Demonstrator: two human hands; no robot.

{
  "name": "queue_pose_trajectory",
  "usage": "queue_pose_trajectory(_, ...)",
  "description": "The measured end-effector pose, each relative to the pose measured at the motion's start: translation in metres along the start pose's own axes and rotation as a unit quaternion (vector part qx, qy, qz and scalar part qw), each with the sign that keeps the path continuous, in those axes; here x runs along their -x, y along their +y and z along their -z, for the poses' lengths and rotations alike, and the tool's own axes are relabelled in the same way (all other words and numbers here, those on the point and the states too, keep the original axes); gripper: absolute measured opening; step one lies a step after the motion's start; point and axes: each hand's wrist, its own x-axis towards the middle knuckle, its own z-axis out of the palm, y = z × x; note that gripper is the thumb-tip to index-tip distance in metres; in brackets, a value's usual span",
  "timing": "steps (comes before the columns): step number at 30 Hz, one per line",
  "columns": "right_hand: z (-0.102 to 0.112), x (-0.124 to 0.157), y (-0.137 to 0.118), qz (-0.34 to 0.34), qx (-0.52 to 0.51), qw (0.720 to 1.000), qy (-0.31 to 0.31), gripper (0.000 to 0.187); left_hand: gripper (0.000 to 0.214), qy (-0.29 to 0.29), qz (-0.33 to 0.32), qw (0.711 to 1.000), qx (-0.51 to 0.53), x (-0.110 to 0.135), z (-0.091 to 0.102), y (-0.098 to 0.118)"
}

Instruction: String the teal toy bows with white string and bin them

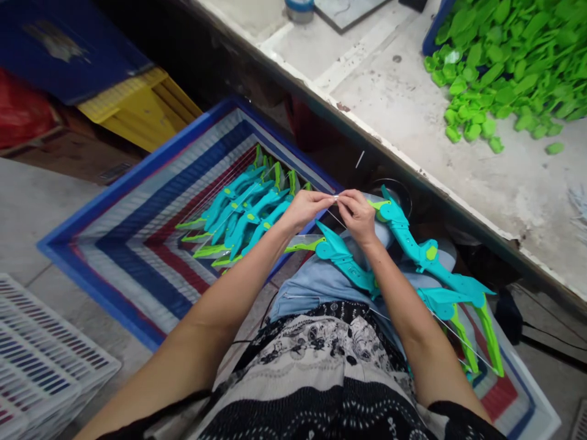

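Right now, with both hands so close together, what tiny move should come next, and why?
I'd maybe hold the left hand steady and gently turn the right hand to work the pale bit, since both hands' fingertips meet there and a bow's green limb runs up beside the right hand. The bit is too small to name.

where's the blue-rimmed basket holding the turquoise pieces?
Head view, left of centre: the blue-rimmed basket is on the person's left, beside the left hand, with the yellow crate by its upper-left edge.
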Motion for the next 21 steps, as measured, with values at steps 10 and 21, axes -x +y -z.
queue_pose_trajectory(10, -0.01, -0.003, 0.018, -0.027, 0.145, 0.989, -0.003, 0.019, 0.024, 0.013, -0.114, 0.988, -0.108, 0.018, 0.006, -0.009)
queue_pose_trajectory(21, 0.003, 0.023, -0.034, 0.032, 0.087, 0.988, -0.125, 0.023, 0.019, -0.096, -0.032, 0.892, -0.44, 0.196, 0.061, -0.091)
